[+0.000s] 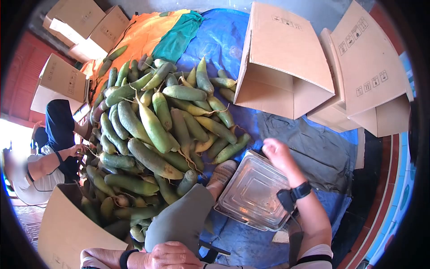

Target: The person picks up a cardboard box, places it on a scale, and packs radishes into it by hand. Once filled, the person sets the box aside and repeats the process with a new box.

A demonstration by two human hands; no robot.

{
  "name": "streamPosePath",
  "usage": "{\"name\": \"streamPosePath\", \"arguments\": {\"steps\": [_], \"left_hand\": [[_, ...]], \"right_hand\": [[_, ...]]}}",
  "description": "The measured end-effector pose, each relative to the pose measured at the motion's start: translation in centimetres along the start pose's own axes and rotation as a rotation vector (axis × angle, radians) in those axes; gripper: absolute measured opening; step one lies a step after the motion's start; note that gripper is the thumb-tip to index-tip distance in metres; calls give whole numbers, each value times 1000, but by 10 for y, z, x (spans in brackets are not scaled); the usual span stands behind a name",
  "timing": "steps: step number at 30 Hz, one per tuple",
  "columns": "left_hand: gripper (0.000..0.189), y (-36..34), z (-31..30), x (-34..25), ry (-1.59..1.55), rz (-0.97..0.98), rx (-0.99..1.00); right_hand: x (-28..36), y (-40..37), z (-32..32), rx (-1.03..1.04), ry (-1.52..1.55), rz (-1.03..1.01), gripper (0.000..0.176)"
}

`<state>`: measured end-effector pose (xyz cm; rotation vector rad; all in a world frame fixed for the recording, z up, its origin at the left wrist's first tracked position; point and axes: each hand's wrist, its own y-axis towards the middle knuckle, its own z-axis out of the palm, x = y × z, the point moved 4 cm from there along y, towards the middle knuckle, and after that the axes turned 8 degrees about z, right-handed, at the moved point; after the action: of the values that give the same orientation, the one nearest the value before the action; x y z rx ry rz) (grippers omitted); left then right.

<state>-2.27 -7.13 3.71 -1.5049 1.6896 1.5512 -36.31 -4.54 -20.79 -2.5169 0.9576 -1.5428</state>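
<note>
My left hand (172, 256) rests on my bent knee near the bottom edge, its fingers curled together over the grey trouser leg (179, 219). Just above the right edge of a clear plastic container with a lid (255, 190) is my right hand (275, 152), its fingers bent inward; whether anything small is in them cannot be made out. A large heap of long green radishes (152, 116) lies to the left of the container, some with thin roots.
Cardboard boxes stand at the upper right (286, 58) and upper left (62, 80). An open carton (71, 228) sits at the lower left. At the left edge, another person (45, 166) reaches to the heap. Blue (219, 36) and orange (148, 33) sheets cover the floor.
</note>
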Motion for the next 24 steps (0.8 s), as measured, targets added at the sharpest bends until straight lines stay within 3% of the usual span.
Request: {"name": "streamPosePath", "arguments": {"steps": [1, 5, 7, 8, 9, 11, 13, 15, 16, 17, 19, 24], "left_hand": [[31, -1, 1, -1, 6, -2, 0], [28, -5, 4, -6, 12, 7, -3], [27, -6, 7, -7, 10, 19, -24], [27, -5, 8, -7, -6, 32, -25], [27, -4, 9, -6, -21, 44, -24], [27, -1, 8, -5, -35, 52, -37], [28, 2, 6, -3, -55, 58, -44], [29, 5, 4, 0, -72, 68, -48], [31, 6, 3, 2, -71, 71, -47], [31, 7, 2, 5, -75, 69, -46], [32, 11, -1, 8, -89, 61, -47], [31, 22, -8, 16, -89, 45, -51]], "right_hand": [[-1, 10, -15, -102, 99, -76, 32], [47, 40, -85, -238, 444, 39, 38], [63, 59, -106, -247, 569, 118, 45], [74, 65, -111, -220, 597, 122, 69], [79, 76, -114, -216, 591, 117, 69], [79, 102, -119, -152, 912, 132, 76], [81, 122, -119, -131, 1052, 152, 75], [82, 139, -117, -250, 1342, 193, 69], [75, 152, -116, -272, 1484, 283, 51], [68, 163, -114, -276, 1483, 287, 51], [66, 177, -114, -254, 1479, 29, 41], [69, 194, -152, -177, 1468, -6, 29]]}}
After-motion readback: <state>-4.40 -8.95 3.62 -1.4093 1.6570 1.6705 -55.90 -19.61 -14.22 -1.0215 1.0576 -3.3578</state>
